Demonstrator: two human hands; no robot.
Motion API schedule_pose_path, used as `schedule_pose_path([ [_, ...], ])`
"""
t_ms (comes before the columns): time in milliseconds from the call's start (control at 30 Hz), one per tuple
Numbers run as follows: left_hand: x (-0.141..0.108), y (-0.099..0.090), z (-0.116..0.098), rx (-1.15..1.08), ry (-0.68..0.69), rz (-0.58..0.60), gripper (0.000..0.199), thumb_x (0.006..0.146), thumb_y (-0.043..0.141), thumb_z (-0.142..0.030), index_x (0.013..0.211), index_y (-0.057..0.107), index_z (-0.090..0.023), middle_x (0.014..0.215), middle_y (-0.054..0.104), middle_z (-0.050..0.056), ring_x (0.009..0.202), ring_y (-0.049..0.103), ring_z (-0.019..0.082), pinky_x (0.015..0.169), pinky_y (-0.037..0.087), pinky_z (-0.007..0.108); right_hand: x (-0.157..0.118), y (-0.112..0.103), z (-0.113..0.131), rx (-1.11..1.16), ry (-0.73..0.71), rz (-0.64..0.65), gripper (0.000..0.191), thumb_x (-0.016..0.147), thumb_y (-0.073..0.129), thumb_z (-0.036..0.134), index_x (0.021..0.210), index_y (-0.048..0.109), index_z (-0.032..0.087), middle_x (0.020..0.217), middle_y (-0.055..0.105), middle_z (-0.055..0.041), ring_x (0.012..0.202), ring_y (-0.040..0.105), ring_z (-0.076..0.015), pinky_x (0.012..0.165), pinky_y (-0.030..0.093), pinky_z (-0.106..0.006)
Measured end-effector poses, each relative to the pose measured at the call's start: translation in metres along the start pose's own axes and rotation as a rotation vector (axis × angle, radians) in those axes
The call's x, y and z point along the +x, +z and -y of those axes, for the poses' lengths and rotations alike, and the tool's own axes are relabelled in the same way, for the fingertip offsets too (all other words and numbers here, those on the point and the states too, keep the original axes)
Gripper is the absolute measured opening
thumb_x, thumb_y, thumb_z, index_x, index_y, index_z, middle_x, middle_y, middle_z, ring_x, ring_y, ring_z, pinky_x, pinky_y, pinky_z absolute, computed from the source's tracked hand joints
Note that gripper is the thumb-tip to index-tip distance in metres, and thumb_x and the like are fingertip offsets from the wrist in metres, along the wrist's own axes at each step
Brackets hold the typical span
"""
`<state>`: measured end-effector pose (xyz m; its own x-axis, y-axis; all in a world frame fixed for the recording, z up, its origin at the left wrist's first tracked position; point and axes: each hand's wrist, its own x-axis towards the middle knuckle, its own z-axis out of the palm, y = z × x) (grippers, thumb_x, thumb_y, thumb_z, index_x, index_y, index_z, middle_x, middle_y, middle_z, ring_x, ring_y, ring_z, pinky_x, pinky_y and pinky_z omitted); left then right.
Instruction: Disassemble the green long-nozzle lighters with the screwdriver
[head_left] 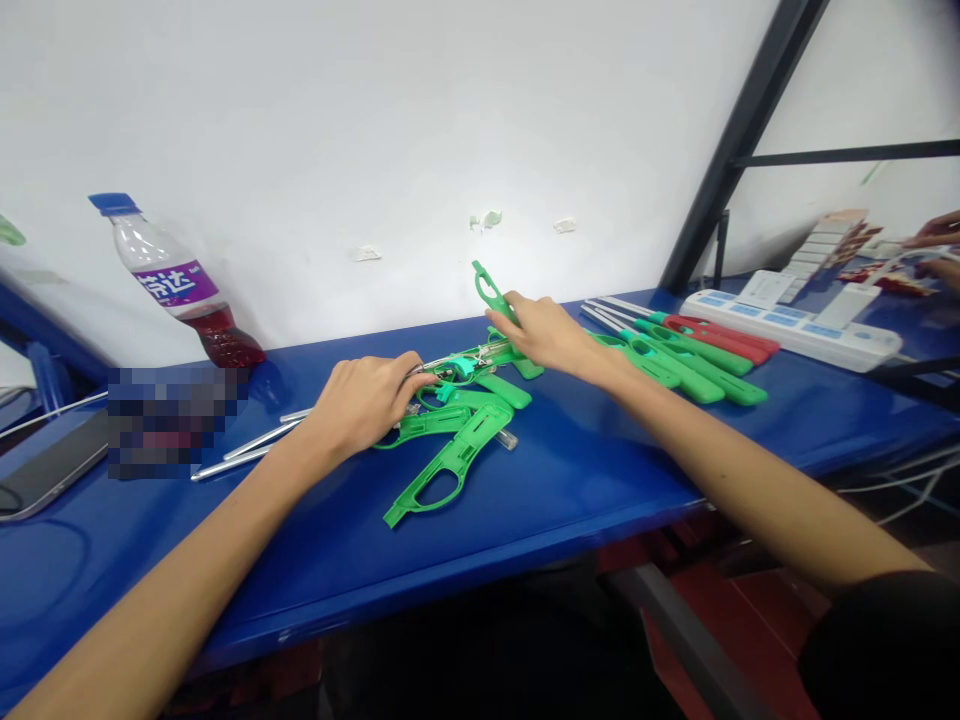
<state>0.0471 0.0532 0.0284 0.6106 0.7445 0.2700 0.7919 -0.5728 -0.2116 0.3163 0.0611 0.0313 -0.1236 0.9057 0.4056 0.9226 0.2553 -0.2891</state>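
My left hand [367, 400] is closed, thumb and fingers pinching a thin metal rod at the left end of a pile of green lighter parts. Between my right thumb and fingers [544, 330] is a green plastic handle shell [487, 286], its ringed end raised above the pile. An open green shell half [454, 465] lies in front, its hollow side up, beside a small clear piece [507, 439]. Other green shells [510, 390] lie under and between my hands. Silver metal tubes [232, 463] rest left of my left wrist, partly hidden by it.
A bottle [176, 285] of dark red drink stands tilted in view at the back left, near a phone [56, 465]. Green and red lighters [690, 365] lie at the right, before a white power strip [802, 328]. Another person's hands [937, 240] show at far right.
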Motion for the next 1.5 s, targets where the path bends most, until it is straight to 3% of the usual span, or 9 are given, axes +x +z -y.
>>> schedule_pose_path([
  [233, 0.000, -0.004, -0.001, -0.009, -0.026, -0.018, 0.048, 0.107, 0.029, -0.054, 0.103, 0.064, -0.021, 0.073, 0.074, 0.005, 0.070, 0.069, 0.023, 0.056, 0.029, 0.031, 0.000, -0.010, 0.003, 0.168, 0.132, -0.076, 0.057, 0.101, 0.038, 0.062, 0.126, 0.051, 0.012, 0.070, 0.066, -0.0059, 0.050, 0.058, -0.0188, 0.060, 0.043, -0.037],
  [467, -0.001, -0.004, -0.002, 0.013, -0.042, -0.029, 0.047, 0.107, 0.030, -0.054, 0.102, 0.063, -0.021, 0.076, 0.075, 0.007, 0.071, 0.070, 0.024, 0.055, 0.027, 0.032, 0.003, -0.005, -0.006, 0.064, 0.150, -0.153, 0.061, 0.098, 0.040, 0.065, 0.121, 0.060, 0.012, 0.092, 0.071, -0.0196, 0.087, 0.066, -0.0350, 0.076, 0.044, -0.047],
  [600, -0.002, -0.004, 0.002, 0.030, -0.057, -0.030, 0.048, 0.107, 0.030, -0.055, 0.101, 0.063, -0.021, 0.080, 0.076, 0.008, 0.072, 0.071, 0.024, 0.055, 0.026, 0.032, 0.005, -0.015, -0.013, 0.099, 0.040, -0.223, 0.050, 0.102, 0.034, 0.040, 0.146, 0.045, 0.018, 0.114, 0.072, -0.0160, 0.097, 0.067, -0.0313, 0.086, 0.046, -0.046],
  [700, -0.002, -0.004, 0.004, 0.038, -0.067, -0.037, 0.049, 0.107, 0.028, -0.055, 0.104, 0.063, -0.021, 0.081, 0.076, 0.009, 0.073, 0.071, 0.026, 0.054, 0.025, 0.032, 0.006, -0.030, -0.014, 0.296, 0.003, -0.314, 0.055, 0.093, 0.038, 0.023, 0.148, 0.041, 0.022, 0.127, 0.068, -0.0132, 0.097, 0.069, -0.0267, 0.087, 0.049, -0.042],
  [867, -0.002, -0.003, 0.006, 0.036, -0.070, -0.040, 0.048, 0.107, 0.029, -0.054, 0.104, 0.063, -0.020, 0.082, 0.076, 0.009, 0.072, 0.070, 0.025, 0.055, 0.025, 0.032, 0.003, -0.049, 0.000, 0.760, 0.032, -0.123, 0.078, 0.075, 0.044, 0.012, 0.152, 0.033, 0.025, 0.132, 0.067, -0.0111, 0.089, 0.073, -0.0243, 0.077, 0.056, -0.040],
  [1133, -0.002, -0.002, 0.008, 0.026, -0.058, -0.032, 0.047, 0.108, 0.030, -0.054, 0.104, 0.063, -0.021, 0.081, 0.075, 0.008, 0.069, 0.068, 0.023, 0.055, 0.024, 0.031, -0.005, -0.048, 0.009, 0.814, -0.161, 0.020, 0.080, 0.073, 0.042, 0.019, 0.151, 0.030, 0.026, 0.134, 0.066, -0.0089, 0.087, 0.075, -0.0222, 0.068, 0.056, -0.035],
  [1267, -0.002, -0.002, 0.007, 0.031, -0.059, -0.037, 0.047, 0.107, 0.031, -0.054, 0.103, 0.064, -0.020, 0.080, 0.075, 0.009, 0.070, 0.068, 0.024, 0.055, 0.023, 0.031, -0.003, -0.045, 0.000, 0.573, -0.297, -0.062, 0.075, 0.075, 0.039, 0.013, 0.149, 0.036, 0.026, 0.140, 0.063, -0.0089, 0.113, 0.068, -0.0269, 0.083, 0.056, -0.041],
  [1367, -0.001, -0.001, 0.008, 0.030, -0.057, -0.037, 0.047, 0.107, 0.031, -0.054, 0.103, 0.063, -0.020, 0.080, 0.075, 0.009, 0.069, 0.068, 0.024, 0.055, 0.022, 0.031, 0.000, -0.038, -0.012, 0.067, -0.467, -0.119, 0.073, 0.076, 0.044, 0.004, 0.144, 0.049, 0.030, 0.164, 0.038, -0.0051, 0.149, 0.035, -0.0326, 0.110, 0.042, -0.054],
  [1500, 0.000, -0.001, 0.009, 0.023, -0.062, -0.041, 0.045, 0.107, 0.032, -0.052, 0.103, 0.063, -0.019, 0.080, 0.075, 0.009, 0.069, 0.068, 0.025, 0.055, 0.021, 0.031, 0.006, -0.023, -0.028, -0.326, -0.523, -0.100, 0.076, 0.080, 0.056, -0.004, 0.144, 0.053, 0.035, 0.174, 0.010, -0.0003, 0.157, 0.015, -0.0390, 0.116, 0.035, -0.061],
])
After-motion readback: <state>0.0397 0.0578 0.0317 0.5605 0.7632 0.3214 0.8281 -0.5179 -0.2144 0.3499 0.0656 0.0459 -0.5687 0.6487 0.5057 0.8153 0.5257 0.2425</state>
